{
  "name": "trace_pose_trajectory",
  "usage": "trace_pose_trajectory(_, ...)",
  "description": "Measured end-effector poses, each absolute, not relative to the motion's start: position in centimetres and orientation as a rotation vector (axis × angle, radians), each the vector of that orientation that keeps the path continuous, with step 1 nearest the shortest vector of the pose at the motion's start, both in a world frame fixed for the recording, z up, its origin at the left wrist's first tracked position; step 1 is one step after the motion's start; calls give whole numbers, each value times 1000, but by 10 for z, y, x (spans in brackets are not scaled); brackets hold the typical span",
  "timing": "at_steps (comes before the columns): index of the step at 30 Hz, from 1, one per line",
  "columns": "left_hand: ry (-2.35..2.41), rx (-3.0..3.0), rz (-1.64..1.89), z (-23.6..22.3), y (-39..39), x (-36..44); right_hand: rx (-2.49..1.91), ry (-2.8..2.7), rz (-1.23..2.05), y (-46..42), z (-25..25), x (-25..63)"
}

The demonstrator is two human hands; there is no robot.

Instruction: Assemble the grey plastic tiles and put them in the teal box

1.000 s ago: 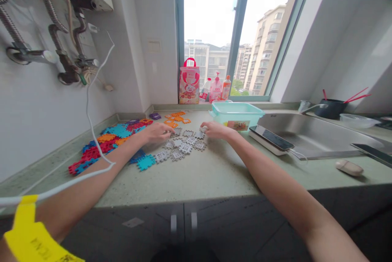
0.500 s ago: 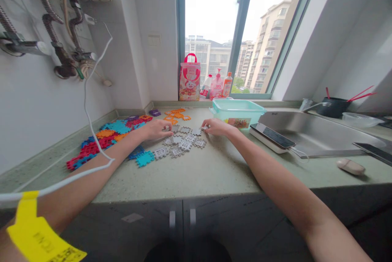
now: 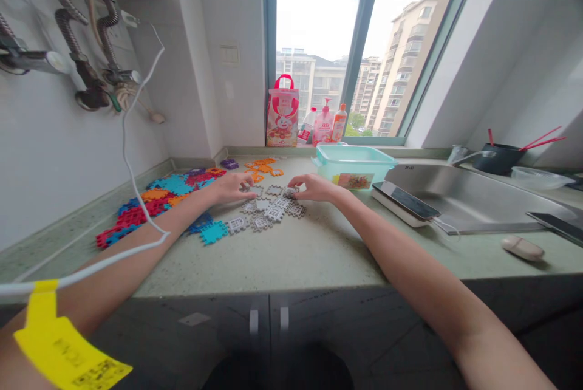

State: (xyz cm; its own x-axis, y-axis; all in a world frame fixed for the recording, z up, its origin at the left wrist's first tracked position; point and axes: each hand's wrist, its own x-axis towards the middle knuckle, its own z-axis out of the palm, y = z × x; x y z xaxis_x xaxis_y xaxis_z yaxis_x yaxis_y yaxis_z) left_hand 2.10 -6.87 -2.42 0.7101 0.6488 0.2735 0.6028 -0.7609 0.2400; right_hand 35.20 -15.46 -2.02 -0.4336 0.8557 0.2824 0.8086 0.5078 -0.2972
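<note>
Several grey interlocking tiles (image 3: 274,214) with notched edges lie in a loose group on the counter, some solid and some with window-like openings. At the back left of this group, my left hand (image 3: 231,188) has its fingers and thumb closed on the edge of a grey tile (image 3: 254,191). My right hand (image 3: 314,187) pinches another grey tile (image 3: 291,192) at the group's right side, its fingertips partly hiding it. Next to the group on the left are a turquoise tile (image 3: 214,232) and a darker blue one (image 3: 201,222).
Red, blue and orange tiles (image 3: 146,217) pile up by the left wall; orange tiles (image 3: 264,166) lie behind my hands. A mint tub (image 3: 355,162), a phone (image 3: 407,201) on a white box and a sink (image 3: 473,195) are rightward. A white cable (image 3: 132,165) hangs across my left forearm.
My right hand has moved left, toward the grey group, with the grey tile in its fingertips. My left hand has stayed nearly in place. The view has shifted slightly.
</note>
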Motion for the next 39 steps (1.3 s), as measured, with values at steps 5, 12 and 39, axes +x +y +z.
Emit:
trace_pose_trajectory(5, 1045, 2676, 619, -20, -72, 21, -1447, -2387, 275, -156, -21, 351)
trace_pose_trajectory(12, 1195, 2740, 559, -25, -59, 9, -1519, -2364, 170, -153, -22, 353)
trace_pose_trajectory(39, 1057, 2750, 496, -29, -62, 21, -1291, -2203, 102, -136, -42, 308)
